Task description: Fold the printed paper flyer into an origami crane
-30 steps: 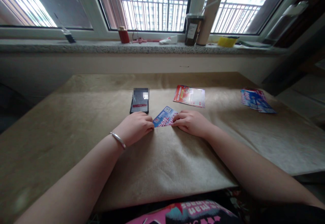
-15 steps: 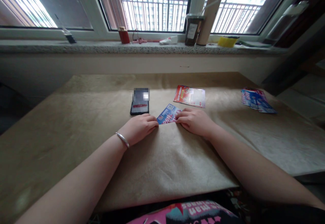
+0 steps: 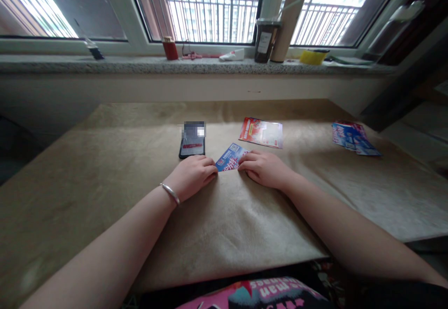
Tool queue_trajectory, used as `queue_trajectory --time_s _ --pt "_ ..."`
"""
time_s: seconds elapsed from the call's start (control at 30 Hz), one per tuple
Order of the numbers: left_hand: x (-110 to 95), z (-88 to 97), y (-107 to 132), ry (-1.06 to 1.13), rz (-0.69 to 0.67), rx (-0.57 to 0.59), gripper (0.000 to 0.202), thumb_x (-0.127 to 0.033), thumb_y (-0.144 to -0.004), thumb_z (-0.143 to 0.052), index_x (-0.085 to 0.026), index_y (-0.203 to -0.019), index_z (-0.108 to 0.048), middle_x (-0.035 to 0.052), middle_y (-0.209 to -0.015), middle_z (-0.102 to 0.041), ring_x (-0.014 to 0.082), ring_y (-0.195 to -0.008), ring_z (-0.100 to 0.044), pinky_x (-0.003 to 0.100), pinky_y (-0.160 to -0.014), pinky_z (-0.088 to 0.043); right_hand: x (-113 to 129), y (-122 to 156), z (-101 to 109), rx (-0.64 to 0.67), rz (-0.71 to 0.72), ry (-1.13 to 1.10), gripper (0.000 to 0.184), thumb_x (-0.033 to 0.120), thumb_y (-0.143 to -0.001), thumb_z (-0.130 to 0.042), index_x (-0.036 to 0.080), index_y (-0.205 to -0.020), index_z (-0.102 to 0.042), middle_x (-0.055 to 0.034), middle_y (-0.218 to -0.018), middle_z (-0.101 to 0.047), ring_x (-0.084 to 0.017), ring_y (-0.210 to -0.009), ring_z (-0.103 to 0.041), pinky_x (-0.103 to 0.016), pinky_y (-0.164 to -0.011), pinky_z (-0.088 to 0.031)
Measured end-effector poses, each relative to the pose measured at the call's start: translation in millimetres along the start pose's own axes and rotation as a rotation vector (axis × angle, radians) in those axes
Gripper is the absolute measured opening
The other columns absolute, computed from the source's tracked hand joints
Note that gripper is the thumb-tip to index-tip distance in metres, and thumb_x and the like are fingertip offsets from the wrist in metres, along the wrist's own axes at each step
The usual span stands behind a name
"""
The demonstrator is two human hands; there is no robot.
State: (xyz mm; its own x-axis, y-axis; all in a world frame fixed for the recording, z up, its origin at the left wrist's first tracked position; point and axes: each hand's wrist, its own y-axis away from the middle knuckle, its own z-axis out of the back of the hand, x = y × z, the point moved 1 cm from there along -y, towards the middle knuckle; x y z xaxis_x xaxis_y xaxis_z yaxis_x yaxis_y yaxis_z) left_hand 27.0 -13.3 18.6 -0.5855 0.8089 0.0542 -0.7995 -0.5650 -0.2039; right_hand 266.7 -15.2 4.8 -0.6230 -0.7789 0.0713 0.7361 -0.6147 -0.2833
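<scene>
A blue leaflet (image 3: 229,157) with pink-and-white print and a QR code lies on the table between my hands, its near edge straight. My left hand (image 3: 193,173), with a silver bangle at the wrist, has its fingertips closed at the leaflet's near left corner. On the right side, my right hand (image 3: 264,166) presses bent, closed fingers onto the near right part and covers some of the print. A phone (image 3: 192,141) lies just beyond my left hand. Past my right hand is a red and white leaflet (image 3: 262,132). The fingertips' undersides are hidden.
Several blue and pink leaflets (image 3: 355,138) lie in a loose pile at the right of the cloth-covered table (image 3: 87,169). On the windowsill (image 3: 140,66) stand a red jar (image 3: 170,48), a dark cup (image 3: 265,43), a tall tan bottle (image 3: 290,19) and a yellow item (image 3: 313,57).
My right hand has slid slightly left along the blue leaflet's near edge and covers more of its print. My left hand stays at the left corner.
</scene>
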Motion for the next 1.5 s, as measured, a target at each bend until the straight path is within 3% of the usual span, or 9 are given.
queue_trajectory --time_s 0.53,0.93,1.2,1.33,1.5 --pt "2.8 11.0 1.4 -0.05 0.029 0.058 0.021 -0.024 -0.089 -0.052 -0.02 -0.077 -0.07 0.0027 -0.078 -0.065 0.0159 -0.073 -0.056 0.029 -0.072 -0.042 -5.0 3.6 2.7 0.01 -0.019 -0.019 0.027 0.013 -0.083 -0.048 0.023 -0.097 -0.07 -0.0035 -0.105 -0.068 -0.018 -0.094 -0.059 -0.031 -0.08 -0.047" --pt "8.2 18.1 6.0 -0.02 0.071 0.175 0.018 -0.021 -0.087 -0.055 -0.023 -0.077 -0.07 0.0007 -0.081 -0.067 0.0156 -0.075 -0.06 0.027 -0.066 -0.044 -7.4 7.2 1.7 -0.015 -0.009 -0.042 0.027 0.013 -0.083 -0.048 0.023 -0.096 -0.07 -0.004 -0.104 -0.068 -0.018 -0.093 -0.059 -0.031 -0.079 -0.047" --pt "6.9 10.0 7.4 0.024 0.074 0.098 0.012 -0.022 -0.086 -0.052 -0.019 -0.09 -0.063 0.0035 -0.089 -0.064 0.0169 -0.079 -0.059 0.027 -0.068 -0.046 -4.4 7.2 2.5 -0.018 -0.004 -0.012 0.025 0.014 -0.084 -0.048 0.022 -0.097 -0.068 -0.005 -0.103 -0.067 -0.018 -0.092 -0.058 -0.032 -0.079 -0.046" --pt "1.3 4.3 5.1 0.02 0.017 0.027 0.022 -0.02 -0.087 -0.049 -0.021 -0.107 -0.06 0.0053 -0.1 -0.063 0.018 -0.086 -0.057 0.03 -0.075 -0.047 -1.5 4.7 1.5 -0.02 0.001 0.021 0.024 0.016 -0.085 -0.047 0.02 -0.099 -0.066 -0.0068 -0.103 -0.066 -0.019 -0.092 -0.056 -0.031 -0.079 -0.046" --pt "-1.7 2.5 1.9 0.023 -0.02 0.013 0.02 -0.018 -0.088 -0.046 -0.019 -0.099 -0.064 0.0064 -0.096 -0.064 0.0186 -0.084 -0.056 0.032 -0.076 -0.048 -0.3 2.4 0.3 -0.017 -0.006 0.026 0.023 0.018 -0.087 -0.046 0.021 -0.099 -0.066 -0.006 -0.103 -0.065 -0.019 -0.092 -0.056 -0.031 -0.079 -0.045"
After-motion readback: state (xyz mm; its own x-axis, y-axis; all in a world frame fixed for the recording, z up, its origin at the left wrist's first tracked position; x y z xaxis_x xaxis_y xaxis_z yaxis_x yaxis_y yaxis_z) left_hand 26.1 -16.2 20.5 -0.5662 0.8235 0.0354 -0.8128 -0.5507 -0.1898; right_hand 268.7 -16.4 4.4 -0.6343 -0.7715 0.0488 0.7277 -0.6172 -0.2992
